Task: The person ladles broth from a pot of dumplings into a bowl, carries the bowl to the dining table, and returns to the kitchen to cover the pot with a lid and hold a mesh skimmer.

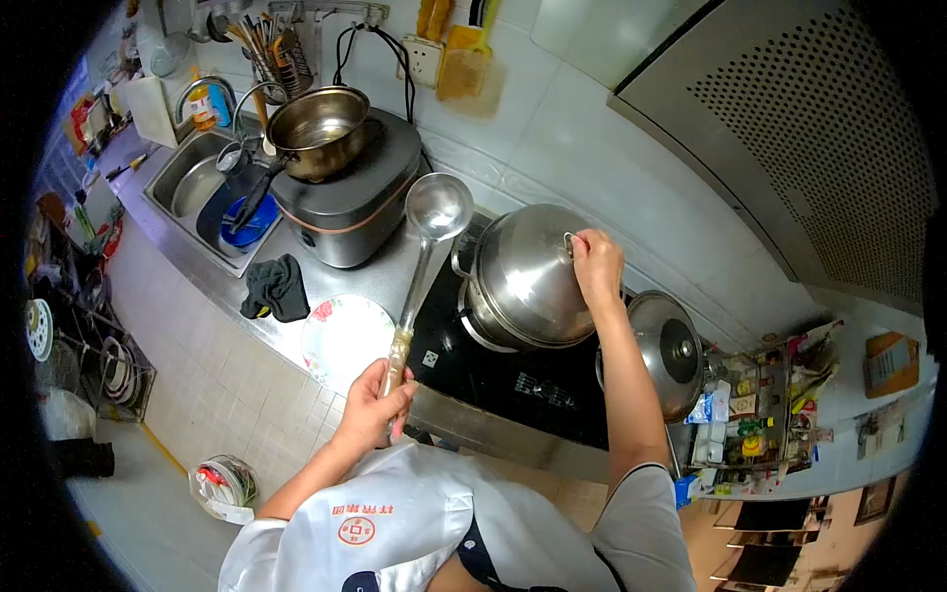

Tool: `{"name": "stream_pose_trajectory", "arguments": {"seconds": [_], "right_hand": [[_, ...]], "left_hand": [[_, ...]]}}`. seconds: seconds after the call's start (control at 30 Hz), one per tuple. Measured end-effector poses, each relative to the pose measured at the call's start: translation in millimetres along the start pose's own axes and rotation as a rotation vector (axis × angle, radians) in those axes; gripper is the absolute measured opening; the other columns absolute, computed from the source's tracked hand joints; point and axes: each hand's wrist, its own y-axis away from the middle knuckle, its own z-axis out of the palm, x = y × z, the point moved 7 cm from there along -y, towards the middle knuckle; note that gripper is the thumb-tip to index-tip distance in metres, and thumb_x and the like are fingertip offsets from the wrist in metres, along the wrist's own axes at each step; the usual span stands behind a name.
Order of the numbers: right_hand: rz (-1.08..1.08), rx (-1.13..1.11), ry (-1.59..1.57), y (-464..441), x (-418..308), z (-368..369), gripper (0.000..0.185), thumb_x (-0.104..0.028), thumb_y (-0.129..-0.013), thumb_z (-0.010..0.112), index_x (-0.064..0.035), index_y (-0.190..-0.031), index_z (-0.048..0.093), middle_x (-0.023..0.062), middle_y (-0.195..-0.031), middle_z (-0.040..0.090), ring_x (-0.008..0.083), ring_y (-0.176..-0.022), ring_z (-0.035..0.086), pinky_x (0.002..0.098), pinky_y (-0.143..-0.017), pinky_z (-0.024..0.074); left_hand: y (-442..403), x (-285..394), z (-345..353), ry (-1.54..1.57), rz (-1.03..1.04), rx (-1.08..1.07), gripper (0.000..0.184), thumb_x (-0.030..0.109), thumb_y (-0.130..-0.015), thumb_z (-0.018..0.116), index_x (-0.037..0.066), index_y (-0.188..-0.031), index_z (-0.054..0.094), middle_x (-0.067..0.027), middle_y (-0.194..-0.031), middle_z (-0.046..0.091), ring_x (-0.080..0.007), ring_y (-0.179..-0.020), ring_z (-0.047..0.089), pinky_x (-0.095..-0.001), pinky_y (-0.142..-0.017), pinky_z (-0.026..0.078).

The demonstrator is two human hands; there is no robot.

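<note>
My left hand [375, 407] is closed round the handle of a metal ladle [439, 205], its bowl held up between the rice cooker and the stove. With closed fingers, my right hand [597, 264] grips the knob of a domed steel lid [528, 266]. That lid sits over a steel pot [480, 308] on the black cooktop [444, 340]; whether it is lifted slightly I cannot tell. Below the ladle, a white plate with a floral rim [340, 340] lies on the steel counter.
A rice cooker [360, 197] carries a saucepan [318, 123]. The sink [192, 187] is at the left, a dark cloth [276, 288] near it. On the right stand a lidded pan [666, 355] and a condiment rack [755, 424]. Overhead hangs a range hood [789, 128].
</note>
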Motion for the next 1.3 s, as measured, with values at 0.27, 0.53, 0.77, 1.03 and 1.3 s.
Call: {"name": "stream_pose_trajectory", "arguments": {"seconds": [0.27,0.53,0.77,1.03,1.3], "right_hand": [[-0.002,-0.002,-0.008,2,-7,-3,0.014,-0.014,-0.084,0.060,-0.0017,-0.085,0.065,0.0143,-0.085,0.063,0.0344,-0.078,0.061,0.0418,-0.071,0.0472],[-0.005,0.014,-0.012,2,-7,2,0.014,-0.016,-0.083,0.061,-0.0031,-0.086,0.066,0.0138,-0.083,0.063,0.0343,-0.078,0.060,0.0418,-0.070,0.0470],[0.016,0.039,-0.021,6,-6,6,0.014,-0.014,-0.083,0.062,-0.0014,-0.088,0.065,0.0149,-0.084,0.062,0.0334,-0.079,0.060,0.0415,-0.072,0.0472],[0.045,0.260,-0.228,70,-28,-49,0.017,-0.009,-0.086,0.059,0.0012,-0.100,0.063,0.0146,-0.086,0.060,0.0297,-0.074,0.060,0.0351,-0.065,0.0495],[0.219,-0.247,0.018,262,37,46,0.031,-0.008,-0.080,0.064,-0.0031,-0.111,0.060,0.0148,-0.110,0.056,0.0302,-0.095,0.055,0.0384,-0.080,0.0467]], "left_hand": [[0,-2,1,-0.011,-0.002,0.012,0.016,0.008,-0.085,0.059,0.003,-0.097,0.049,-0.0003,-0.063,0.049,-0.0084,-0.039,0.043,-0.0216,-0.038,0.033],[-1,-2,3,-0.012,-0.022,0.002,0.014,0.004,-0.087,0.057,0.002,-0.096,0.047,-0.0012,-0.063,0.049,-0.0086,-0.038,0.043,-0.0215,-0.038,0.035],[-5,-6,8,-0.012,-0.021,-0.014,0.014,0.003,-0.086,0.056,0.002,-0.096,0.047,-0.0016,-0.061,0.048,-0.0094,-0.038,0.042,-0.0223,-0.038,0.034],[1,-11,21,-0.085,-0.080,-0.020,0.016,0.006,-0.083,0.057,0.002,-0.095,0.047,-0.0027,-0.056,0.045,-0.0107,-0.036,0.040,-0.0229,-0.036,0.032],[4,-24,33,-0.076,-0.131,-0.091,0.016,0.003,-0.086,0.056,0.001,-0.099,0.047,-0.0024,-0.062,0.049,-0.0099,-0.039,0.043,-0.0225,-0.040,0.035]]}}
